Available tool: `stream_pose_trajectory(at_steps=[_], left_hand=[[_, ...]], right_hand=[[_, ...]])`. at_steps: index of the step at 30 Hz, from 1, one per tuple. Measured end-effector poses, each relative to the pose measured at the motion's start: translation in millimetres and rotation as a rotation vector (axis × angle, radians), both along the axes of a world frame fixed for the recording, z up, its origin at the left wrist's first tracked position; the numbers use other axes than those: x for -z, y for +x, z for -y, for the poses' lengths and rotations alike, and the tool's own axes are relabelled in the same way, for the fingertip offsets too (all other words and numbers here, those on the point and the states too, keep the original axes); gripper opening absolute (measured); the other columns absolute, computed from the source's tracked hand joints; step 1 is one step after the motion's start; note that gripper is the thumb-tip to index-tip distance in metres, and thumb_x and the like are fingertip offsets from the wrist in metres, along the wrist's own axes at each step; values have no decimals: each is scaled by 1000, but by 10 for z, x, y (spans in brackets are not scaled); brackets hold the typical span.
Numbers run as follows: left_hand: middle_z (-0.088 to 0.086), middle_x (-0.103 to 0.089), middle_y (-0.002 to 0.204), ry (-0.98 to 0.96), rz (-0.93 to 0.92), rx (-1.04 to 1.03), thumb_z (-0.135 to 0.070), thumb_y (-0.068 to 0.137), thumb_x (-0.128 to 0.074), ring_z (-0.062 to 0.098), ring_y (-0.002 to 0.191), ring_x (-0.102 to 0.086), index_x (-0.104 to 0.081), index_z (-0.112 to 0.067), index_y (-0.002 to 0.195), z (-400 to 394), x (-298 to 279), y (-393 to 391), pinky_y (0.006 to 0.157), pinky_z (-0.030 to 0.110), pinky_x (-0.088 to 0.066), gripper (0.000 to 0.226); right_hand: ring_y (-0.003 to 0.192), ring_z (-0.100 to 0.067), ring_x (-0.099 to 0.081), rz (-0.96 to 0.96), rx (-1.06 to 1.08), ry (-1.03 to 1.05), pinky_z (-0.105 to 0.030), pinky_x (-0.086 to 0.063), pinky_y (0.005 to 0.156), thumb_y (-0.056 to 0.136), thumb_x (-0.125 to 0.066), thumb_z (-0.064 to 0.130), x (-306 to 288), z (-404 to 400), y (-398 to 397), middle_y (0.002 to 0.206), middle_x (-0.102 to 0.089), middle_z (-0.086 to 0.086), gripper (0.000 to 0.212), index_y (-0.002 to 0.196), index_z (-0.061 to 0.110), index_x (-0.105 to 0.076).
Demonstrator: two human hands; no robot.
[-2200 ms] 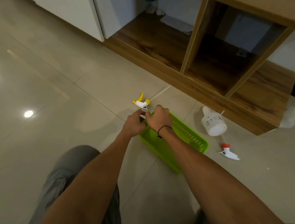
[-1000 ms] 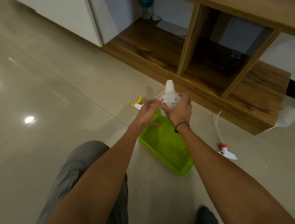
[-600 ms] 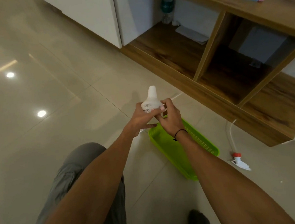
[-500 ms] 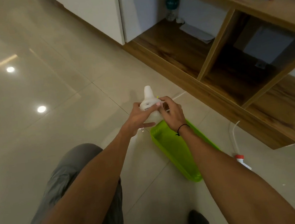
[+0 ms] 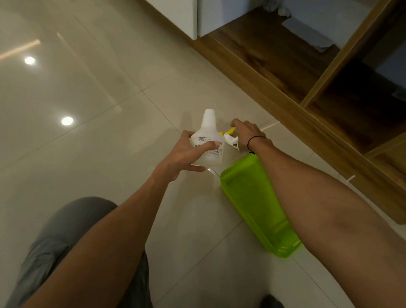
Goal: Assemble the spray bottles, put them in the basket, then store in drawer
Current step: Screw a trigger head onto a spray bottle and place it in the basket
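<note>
In the head view, the left hand (image 5: 184,155) holds the white spray bottle (image 5: 208,140) upright above the tiled floor (image 5: 93,146), fingers (image 5: 211,144) and thumb wrapped round its body, its open neck pointing up. Just to its right, the right hand (image 5: 245,129) reaches down with fingers curled onto the yellow-and-white spray head (image 5: 230,137); whether they already grip it I cannot tell. The green basket (image 5: 251,199) lies on the floor just nearer, beside the wooden shelf unit (image 5: 301,70).

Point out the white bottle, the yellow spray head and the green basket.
white bottle (image 5: 207,138), head view, on its labelled body.
yellow spray head (image 5: 230,137), head view, on its white and yellow top.
green basket (image 5: 251,199), head view, on its bare floor.
</note>
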State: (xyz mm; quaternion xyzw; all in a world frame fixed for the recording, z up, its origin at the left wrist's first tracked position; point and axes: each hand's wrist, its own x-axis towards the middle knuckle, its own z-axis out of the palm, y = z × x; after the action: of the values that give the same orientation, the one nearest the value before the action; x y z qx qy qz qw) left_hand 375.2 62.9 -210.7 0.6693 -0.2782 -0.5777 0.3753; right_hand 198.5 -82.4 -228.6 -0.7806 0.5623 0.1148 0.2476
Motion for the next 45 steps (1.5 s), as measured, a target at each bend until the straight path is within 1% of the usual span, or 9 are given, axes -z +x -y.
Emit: stream_pose_trajectory(at_steps=[4,8,11,16,20,23,30,34,45], left_hand=[[-5,-68,122,16,65,51,-56,66,-92,12,109,-73,-45,-32,137,-51,58,79,64,32,-67,88],[-7,-72,118,18,124,88,-55,69,-93,9,105,-75,-44,-33,138,-65,82,111,64,31,-67,87],[-4,-72,120,-13,148,153,-57,64,-94,11,102,-77,-39,-33,137,-37,17,83,66,32,-67,95],[-2,-60,121,-77,272,267,-49,69,-96,17,105,-71,-35,-28,135,41,-125,-123,66,34,-67,92],[-2,-63,118,-148,329,334,-51,67,-95,15,103,-68,-37,-30,134,122,-97,-335,78,34,-63,91],[-10,-61,112,-192,327,378,-49,67,-97,6,99,-65,-36,-31,131,176,-50,-458,73,27,-58,90],[-9,-53,122,-260,300,481,-36,68,-99,5,104,-61,-31,-32,136,212,-9,-682,75,24,-55,97],[-8,-59,134,-337,315,506,-37,67,-99,17,118,-63,-42,-27,149,258,-39,-853,88,29,-56,101],[-12,-60,129,-374,342,578,-42,62,-100,15,116,-62,-46,-29,144,309,-63,-1053,80,21,-53,98]], right_hand=[[133,-40,-51,-41,12,-56,-49,-48,103,102,-56,52,200,-43,63,139,-56,-19,52,125,5,-57],[130,-41,-55,-117,-110,-157,-47,-49,99,102,-59,28,146,10,154,139,-58,-20,36,129,4,-58],[120,-43,-62,-56,-113,-207,-45,-49,87,105,-52,27,-121,150,288,132,-61,-21,32,125,5,-63],[83,-34,-55,158,-24,-221,-35,-37,62,98,-68,27,-895,508,371,80,-56,-13,31,75,10,-57],[96,-24,-64,364,79,-272,-39,-54,80,98,-74,33,-1380,519,200,103,-70,-13,32,107,3,-72],[98,-23,-74,479,135,-312,-40,-64,88,96,-75,32,-1591,402,-71,107,-75,-12,32,114,5,-71],[87,-19,-80,746,404,-328,-41,-68,80,99,-71,26,-1858,129,-637,111,-76,-10,31,123,7,-66],[84,-19,-80,869,413,-355,-35,-68,77,101,-69,24,-2056,14,-771,103,-77,-8,23,118,10,-63],[90,-25,-78,1000,416,-407,-35,-67,79,103,-66,19,-2144,-92,-1102,114,-73,-20,34,127,-4,-59]])
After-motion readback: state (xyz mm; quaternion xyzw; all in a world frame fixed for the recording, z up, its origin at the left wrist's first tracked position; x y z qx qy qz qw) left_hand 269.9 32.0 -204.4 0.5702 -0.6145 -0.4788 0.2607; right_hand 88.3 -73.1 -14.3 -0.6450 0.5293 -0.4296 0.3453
